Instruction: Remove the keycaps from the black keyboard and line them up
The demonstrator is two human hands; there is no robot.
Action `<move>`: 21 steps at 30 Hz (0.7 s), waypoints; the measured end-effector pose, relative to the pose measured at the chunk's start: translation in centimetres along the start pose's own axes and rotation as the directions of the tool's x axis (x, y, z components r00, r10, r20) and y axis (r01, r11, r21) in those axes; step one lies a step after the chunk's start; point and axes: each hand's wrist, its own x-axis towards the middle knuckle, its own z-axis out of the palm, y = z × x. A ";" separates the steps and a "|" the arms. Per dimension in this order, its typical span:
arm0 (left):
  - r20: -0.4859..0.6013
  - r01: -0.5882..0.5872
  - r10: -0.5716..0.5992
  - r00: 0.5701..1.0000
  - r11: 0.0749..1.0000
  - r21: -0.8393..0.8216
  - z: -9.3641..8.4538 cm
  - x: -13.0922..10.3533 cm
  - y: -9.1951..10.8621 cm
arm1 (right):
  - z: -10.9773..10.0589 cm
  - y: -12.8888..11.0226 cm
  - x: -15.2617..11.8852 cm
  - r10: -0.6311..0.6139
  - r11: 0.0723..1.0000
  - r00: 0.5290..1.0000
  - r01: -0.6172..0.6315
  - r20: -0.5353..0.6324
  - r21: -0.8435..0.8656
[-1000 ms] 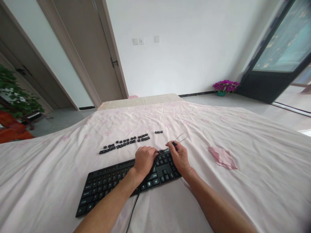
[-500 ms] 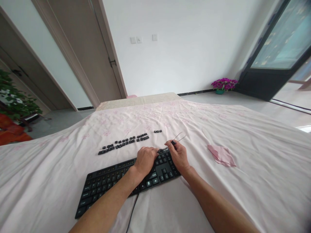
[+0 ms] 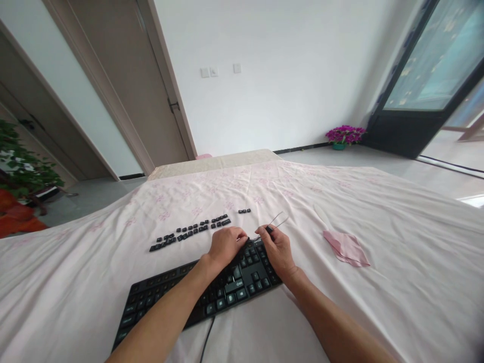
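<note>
Keyboard (image 3: 196, 290) on pink sheet (image 3: 378, 212), my left hand (image 3: 226, 244) resting curled on its keys, holding nothing, my right hand (image 3: 279, 248) pinching a wire key puller (image 3: 275, 222), loose keys (image 3: 191, 231) beyond.

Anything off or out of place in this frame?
Yes: loose black keycaps lie in a ragged row on the pink floral sheet, apart from the black keyboard. Three more sit separately. The right hand holds a thin wire tool; the left hand rests on the keys.

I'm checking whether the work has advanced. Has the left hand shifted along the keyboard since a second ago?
No. The left hand rests at the keyboard's far right end, beside the right hand; only the camera tilted.
</note>
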 end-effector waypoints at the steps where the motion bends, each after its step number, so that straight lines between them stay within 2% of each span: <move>1: 0.009 -0.008 0.009 1.000 1.000 -0.007 0.1 0.2 0.0 | 0.0 0.0 0.0 -0.002 1.000 1.000 0.002 0.003 -0.004; 4: 0.010 -0.010 0.011 1.000 0.999 -0.045 0.3 0.4 0.3 | -0.1 -0.1 0.1 0.000 1.000 1.000 0.000 0.005 -0.012; 8: 0.025 0.005 0.000 1.000 0.984 -0.176 0.5 0.2 0.6 | -0.1 0.0 0.1 0.006 1.000 1.000 -0.006 0.007 -0.012; 15: 0.063 -0.006 0.034 0.997 0.915 -0.404 1.3 0.8 0.3 | -0.2 -0.1 0.0 0.005 1.000 1.000 -0.005 -0.004 0.001; 18: 0.032 0.026 -0.015 0.999 0.928 -0.372 1.6 1.5 -0.3 | -0.2 -0.1 0.0 0.006 1.000 1.000 -0.006 -0.027 0.012; 21: -0.081 0.075 -0.095 0.992 0.971 -0.229 1.6 2.6 -1.4 | -0.1 -0.1 0.1 0.012 1.000 0.999 -0.010 -0.043 0.029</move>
